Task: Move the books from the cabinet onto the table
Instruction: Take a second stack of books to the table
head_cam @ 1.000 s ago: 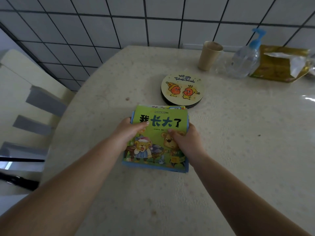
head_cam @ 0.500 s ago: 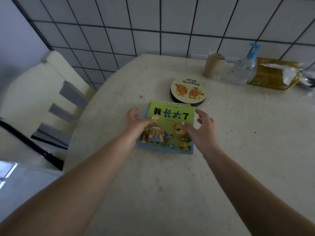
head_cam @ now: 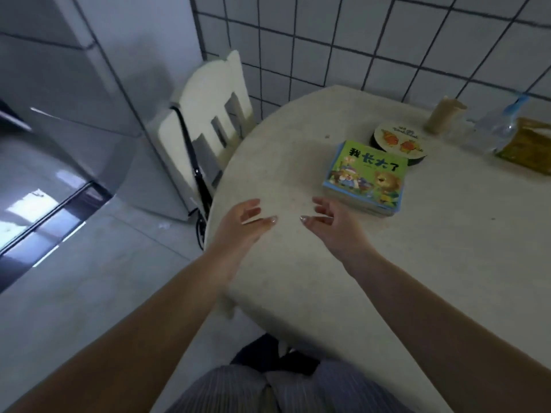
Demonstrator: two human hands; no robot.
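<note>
Books (head_cam: pixel 366 177) sit stacked on the counter (head_cam: pixel 387 278), right of centre, long edges running toward the upper right, and nobody's holding them. Nearest us, left hand (head_cam: pixel 238 223) and right hand (head_cam: pixel 334 223) hover low-centre, each grip released, fingers spread, empty. Right hand's closer to the stack. Beyond it, a round tin (head_cam: pixel 398 143) touches the far edge.

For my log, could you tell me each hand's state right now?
Left hand: open, empty.
Right hand: open, empty, clear of the books.
</note>
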